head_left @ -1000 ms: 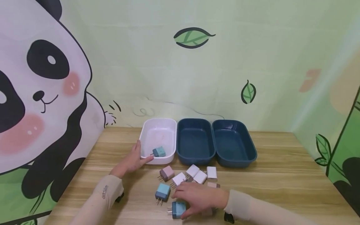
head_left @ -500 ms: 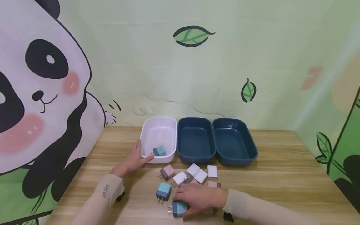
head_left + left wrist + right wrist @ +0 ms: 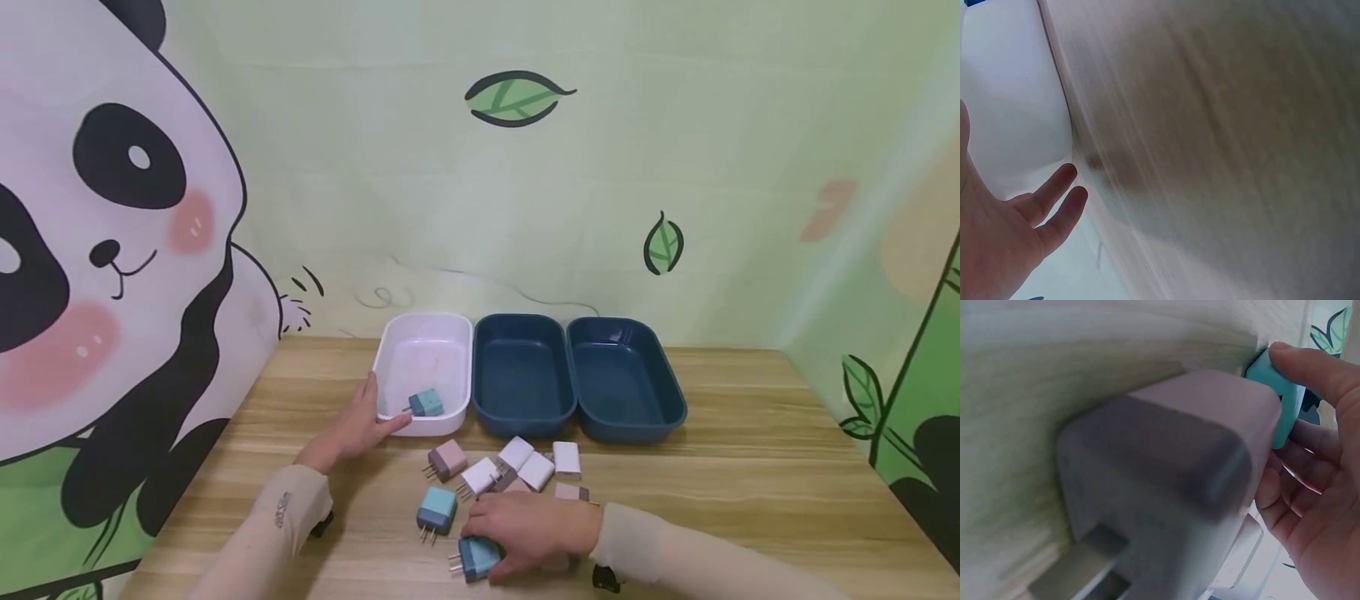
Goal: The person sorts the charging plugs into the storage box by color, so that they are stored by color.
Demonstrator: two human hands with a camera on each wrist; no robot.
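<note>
Wearing lettering too small to read on the left sleeve; pinching a blue charger at six o'clock on the bench in the right grip; resting the left grip, unclenched, against a white tray at eleven o'clock, with another charger inside.

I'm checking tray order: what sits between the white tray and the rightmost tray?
In the head view, the middle blue tray lies between the white tray and rightmost tray.
</note>
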